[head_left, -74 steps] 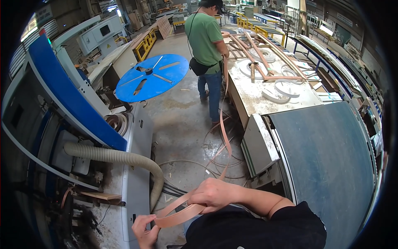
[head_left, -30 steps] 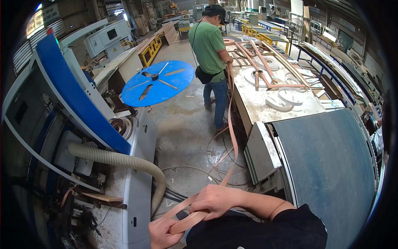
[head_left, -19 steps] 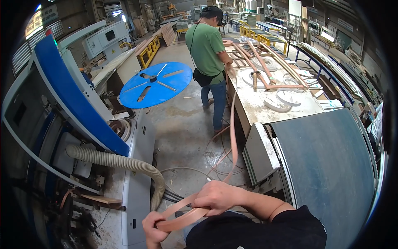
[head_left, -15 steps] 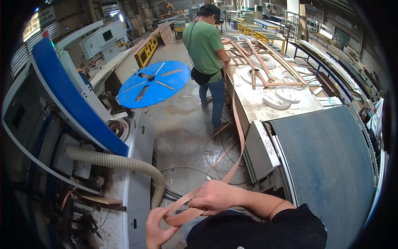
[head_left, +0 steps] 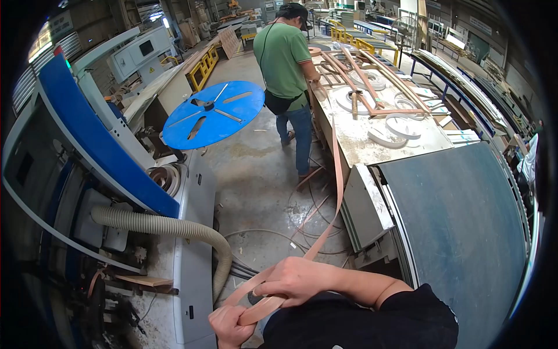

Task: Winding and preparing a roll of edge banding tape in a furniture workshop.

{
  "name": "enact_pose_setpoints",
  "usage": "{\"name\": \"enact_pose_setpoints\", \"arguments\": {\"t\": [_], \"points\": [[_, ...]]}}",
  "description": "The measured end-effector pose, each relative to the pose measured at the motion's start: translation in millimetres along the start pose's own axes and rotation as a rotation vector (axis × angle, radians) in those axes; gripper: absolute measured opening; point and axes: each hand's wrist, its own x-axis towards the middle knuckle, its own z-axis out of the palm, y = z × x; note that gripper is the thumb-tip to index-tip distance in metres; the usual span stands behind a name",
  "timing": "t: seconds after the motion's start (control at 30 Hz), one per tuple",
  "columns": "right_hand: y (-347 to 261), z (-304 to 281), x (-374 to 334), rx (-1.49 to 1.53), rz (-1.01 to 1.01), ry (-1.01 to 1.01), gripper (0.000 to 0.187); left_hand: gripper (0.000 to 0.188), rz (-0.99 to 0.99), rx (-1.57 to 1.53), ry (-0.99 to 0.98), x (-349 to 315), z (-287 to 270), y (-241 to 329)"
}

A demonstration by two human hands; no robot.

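A long pinkish-brown edge banding strip (head_left: 338, 181) rises from my hands, passes the end of the worktable and reaches toward a co-worker in a green shirt (head_left: 283, 61). Its near end is wound into a loose loop between my hands. My left hand (head_left: 231, 327) is closed round the loop's left end, thumb on top. My right hand (head_left: 295, 280) grips the strip on the loop's right side, fingers curled under. The co-worker's hands are partly hidden by the body, at the table's left edge.
A blue slotted disc (head_left: 215, 114) stands left of the co-worker. A ridged hose (head_left: 168, 225) curves from the machine at left. At right are a dark conveyor belt (head_left: 459, 221) and a worktable (head_left: 354, 136) with wooden frames and coiled strips. Cables and strips lie on the floor (head_left: 250, 192).
My left hand has turned and closed more tightly over the loop's end, its fingers more spread before. My right hand keeps its grip and has shifted slightly. The strip hangs a little differently.
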Motion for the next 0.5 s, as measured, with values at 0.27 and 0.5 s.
{"name": "enact_pose_setpoints", "arguments": {"t": [0.27, 0.5], "points": [[5, 3, -5, -0.003, -0.078, 0.05, 0.023, 0.013, 0.18, 0.055, 0.065, 3, -6, 2], [-2, 0, -5, -0.027, -0.024, 0.028, 0.025, 0.016, 0.061, -0.036, -0.048, -8, -5, -9]]}}
